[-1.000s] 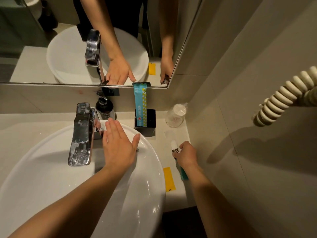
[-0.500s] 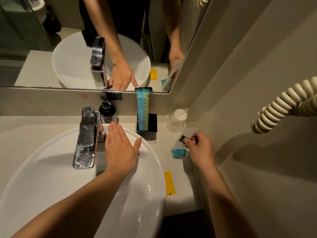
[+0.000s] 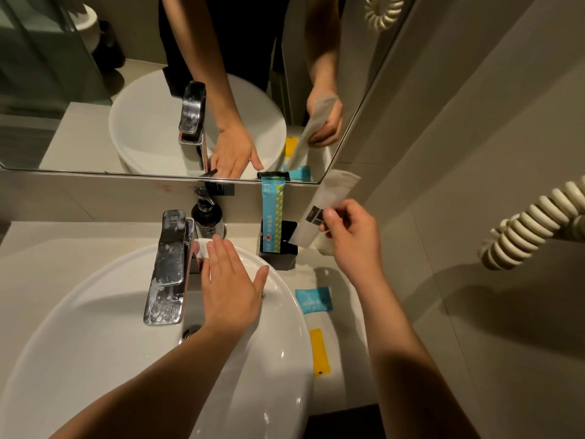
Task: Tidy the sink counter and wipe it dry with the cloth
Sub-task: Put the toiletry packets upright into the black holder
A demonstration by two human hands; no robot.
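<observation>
My right hand [image 3: 351,236] grips a long white packet [image 3: 319,210] with a black label, its lower end over the black holder [image 3: 286,248] at the back of the counter. A blue and yellow striped packet [image 3: 272,217] stands upright in that holder. My left hand [image 3: 229,280] lies flat, fingers spread, on the far rim of the white basin [image 3: 95,343], beside the chrome tap [image 3: 169,267]. A small blue sachet [image 3: 313,300] and a yellow sachet [image 3: 319,351] lie on the pale counter [image 3: 342,384] right of the basin. No cloth is in view.
A dark pump soap bottle [image 3: 207,217] stands behind the tap. The mirror [image 3: 126,90] runs along the back wall. A cream coiled cord [image 3: 531,226] hangs on the right wall. The counter's front edge lies just past the yellow sachet.
My right hand lifted the white packet off the counter and carried it up and back over the black holder. The blue sachet stayed on the counter. My left hand stayed on the basin.
</observation>
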